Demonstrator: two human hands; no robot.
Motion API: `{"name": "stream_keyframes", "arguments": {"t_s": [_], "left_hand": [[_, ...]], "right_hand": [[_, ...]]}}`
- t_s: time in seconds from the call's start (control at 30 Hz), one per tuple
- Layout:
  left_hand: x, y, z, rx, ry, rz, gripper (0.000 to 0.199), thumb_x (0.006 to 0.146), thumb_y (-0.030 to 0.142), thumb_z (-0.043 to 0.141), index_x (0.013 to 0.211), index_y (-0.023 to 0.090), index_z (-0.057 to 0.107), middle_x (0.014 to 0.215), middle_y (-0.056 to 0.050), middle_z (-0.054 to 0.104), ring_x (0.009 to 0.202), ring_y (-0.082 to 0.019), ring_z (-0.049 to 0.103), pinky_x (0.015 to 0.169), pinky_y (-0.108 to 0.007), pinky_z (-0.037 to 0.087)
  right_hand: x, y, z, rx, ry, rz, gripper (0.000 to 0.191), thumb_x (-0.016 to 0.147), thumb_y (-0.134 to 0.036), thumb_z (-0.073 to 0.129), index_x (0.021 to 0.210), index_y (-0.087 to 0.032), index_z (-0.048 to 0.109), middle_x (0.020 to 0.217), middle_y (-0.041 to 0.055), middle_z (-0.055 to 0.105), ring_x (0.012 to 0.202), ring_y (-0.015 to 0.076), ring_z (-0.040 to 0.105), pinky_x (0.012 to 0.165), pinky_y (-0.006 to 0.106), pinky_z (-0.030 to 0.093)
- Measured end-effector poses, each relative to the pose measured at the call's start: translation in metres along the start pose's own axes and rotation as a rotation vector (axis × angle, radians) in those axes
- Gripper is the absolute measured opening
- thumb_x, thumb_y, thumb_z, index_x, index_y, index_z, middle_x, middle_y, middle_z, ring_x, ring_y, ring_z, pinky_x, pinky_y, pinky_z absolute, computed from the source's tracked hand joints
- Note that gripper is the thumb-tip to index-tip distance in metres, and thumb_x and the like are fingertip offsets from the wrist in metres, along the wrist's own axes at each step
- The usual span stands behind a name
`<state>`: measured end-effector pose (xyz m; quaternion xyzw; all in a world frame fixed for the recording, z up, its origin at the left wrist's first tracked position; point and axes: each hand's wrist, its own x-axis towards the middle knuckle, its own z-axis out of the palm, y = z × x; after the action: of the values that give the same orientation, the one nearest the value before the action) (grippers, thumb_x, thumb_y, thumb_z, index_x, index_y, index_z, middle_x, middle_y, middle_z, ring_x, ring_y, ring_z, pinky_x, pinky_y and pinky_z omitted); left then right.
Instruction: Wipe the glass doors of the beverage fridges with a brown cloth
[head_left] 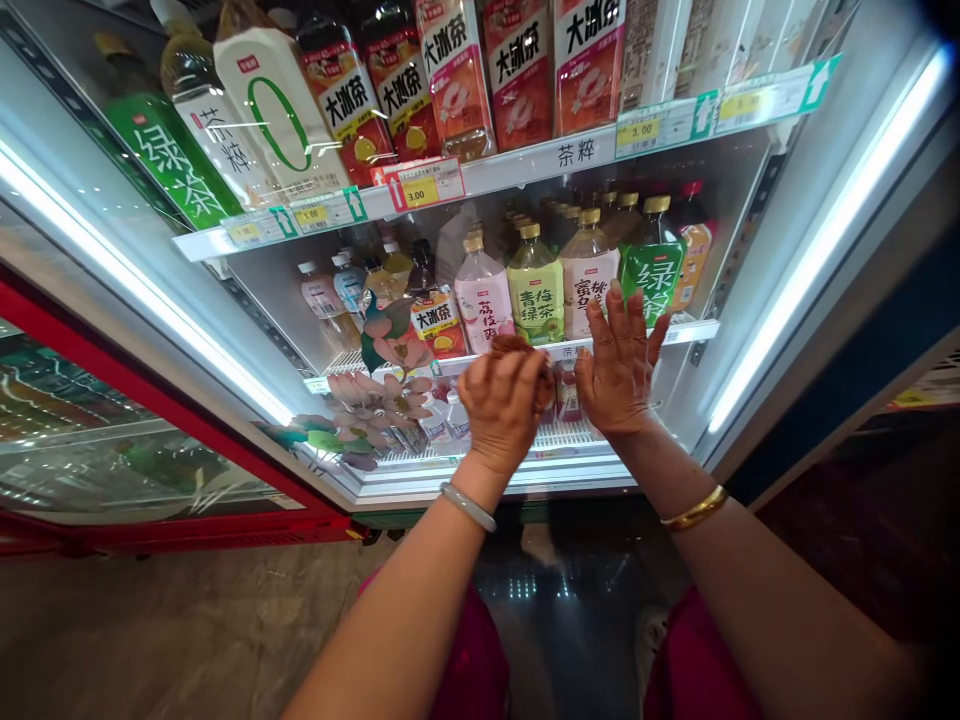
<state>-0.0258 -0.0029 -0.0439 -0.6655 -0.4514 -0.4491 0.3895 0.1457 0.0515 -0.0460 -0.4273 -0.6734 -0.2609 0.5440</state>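
Left hand [501, 408]: grip closed round a brown cloth [513, 343], presumably bunched for firm hold, before the shelved bottles [535, 280]. Right hand [621, 365]: fingers spread, holding nothing, apparently braced against glass [451, 240].

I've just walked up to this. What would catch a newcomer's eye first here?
Probably the bare hands near the centre: the left hand, a pale bangle on its wrist, grips what looks like a brown cloth, while the right hand spreads open beside it. Behind them, bottled drinks glow between bright light strips, with a white bottle marked by a big green 0 at upper left.
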Motion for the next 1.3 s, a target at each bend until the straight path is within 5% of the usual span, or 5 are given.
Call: {"name": "stream_keyframes", "arguments": {"t_s": [0.17, 0.43, 0.67, 0.9, 1.3], "left_hand": [[-0.005, 0.014, 0.002, -0.077, -0.09, 0.201, 0.023, 0.092, 0.033, 0.071, 0.115, 0.035, 0.074, 0.112, -0.003, 0.075, 0.117, -0.026, 0.057, 0.106, -0.043, 0.035], [0.046, -0.027, -0.029, 0.006, 0.098, -0.237, 0.029, 0.085, 0.032, 0.071, 0.113, 0.027, 0.075, 0.129, -0.011, 0.06, 0.126, -0.031, 0.049, 0.114, -0.047, 0.034], [0.016, 0.015, -0.012, -0.109, -0.119, 0.11, 0.023, 0.089, 0.032, 0.071, 0.111, 0.031, 0.075, 0.118, -0.006, 0.07, 0.119, -0.028, 0.051, 0.105, -0.043, 0.038], [0.045, -0.016, -0.028, -0.083, 0.051, -0.173, 0.027, 0.086, 0.029, 0.071, 0.113, 0.027, 0.075, 0.124, -0.011, 0.062, 0.125, -0.03, 0.048, 0.114, -0.046, 0.033], [0.029, 0.014, -0.018, -0.142, -0.116, -0.002, 0.026, 0.088, 0.035, 0.072, 0.113, 0.03, 0.075, 0.119, -0.007, 0.07, 0.122, -0.029, 0.052, 0.109, -0.043, 0.039]], "right_hand": [[0.001, -0.001, -0.002, -0.005, -0.009, 0.007, 0.078, 0.095, -0.022, 0.047, 0.165, -0.032, 0.013, 0.169, 0.0049, 0.031, 0.161, 0.025, 0.015, 0.13, 0.061, 0.009], [0.0, 0.001, -0.003, 0.002, -0.076, 0.028, 0.083, 0.095, -0.023, 0.047, 0.165, -0.035, 0.004, 0.171, 0.0032, 0.026, 0.161, 0.0281, 0.016, 0.129, 0.064, 0.006], [0.0, 0.001, 0.0, 0.002, -0.032, 0.008, 0.08, 0.096, -0.024, 0.046, 0.166, -0.033, 0.008, 0.171, 0.004, 0.027, 0.161, 0.027, 0.015, 0.129, 0.065, 0.01], [0.001, 0.0, -0.004, -0.014, -0.064, 0.015, 0.081, 0.097, -0.023, 0.045, 0.165, -0.034, 0.005, 0.171, 0.0048, 0.029, 0.161, 0.0279, 0.017, 0.129, 0.065, 0.008], [-0.003, 0.002, -0.006, 0.005, -0.105, -0.029, 0.066, 0.104, -0.032, 0.038, 0.165, -0.035, 0.015, 0.17, 0.0049, 0.029, 0.162, 0.0259, 0.012, 0.129, 0.064, 0.005]]}}
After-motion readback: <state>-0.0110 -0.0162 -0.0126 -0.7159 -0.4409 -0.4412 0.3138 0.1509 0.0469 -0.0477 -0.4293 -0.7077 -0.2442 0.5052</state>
